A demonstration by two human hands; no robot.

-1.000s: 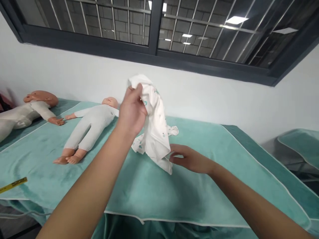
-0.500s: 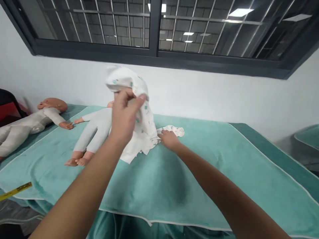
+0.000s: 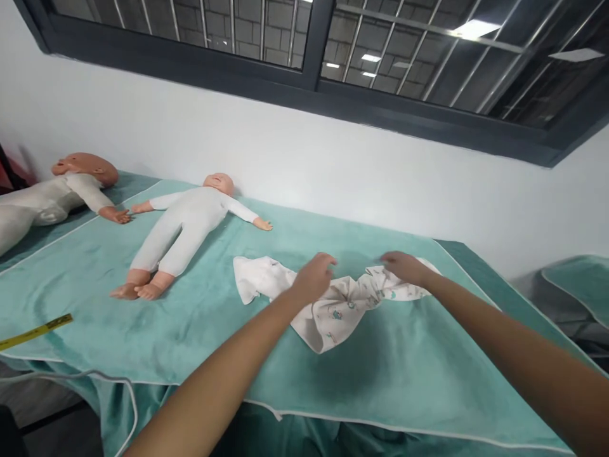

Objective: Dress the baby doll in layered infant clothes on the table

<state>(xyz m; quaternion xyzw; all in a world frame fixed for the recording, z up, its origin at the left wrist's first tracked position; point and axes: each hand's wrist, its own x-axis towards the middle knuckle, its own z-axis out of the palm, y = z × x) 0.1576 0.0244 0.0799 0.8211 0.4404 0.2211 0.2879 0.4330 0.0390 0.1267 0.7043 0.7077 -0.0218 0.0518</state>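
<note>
A white baby garment (image 3: 337, 312) with small teal and brown prints lies crumpled and twisted on the green cloth (image 3: 266, 371). Over its middle is my left hand (image 3: 314, 277), fingers loosely bent and apart, holding nothing that I can see. My right hand (image 3: 404, 266) hovers at the garment's right end, its fingers stretched toward the left and slightly blurred; no fabric shows between them. Left of the garment, a baby doll (image 3: 195, 219) in a white bodysuit lies on its back with arms spread.
A second doll (image 3: 52, 197) lies at the far left, partly cut off by the frame. A yellow strip (image 3: 35, 332) is near the front left edge, with a pale cable (image 3: 114, 379) below. Behind rises a white wall (image 3: 295, 158) under a barred window.
My left hand has come down and let go of the raised garment, which now lies spread on the cloth. Both hands are further right in view, and the near doll is fully uncovered.
</note>
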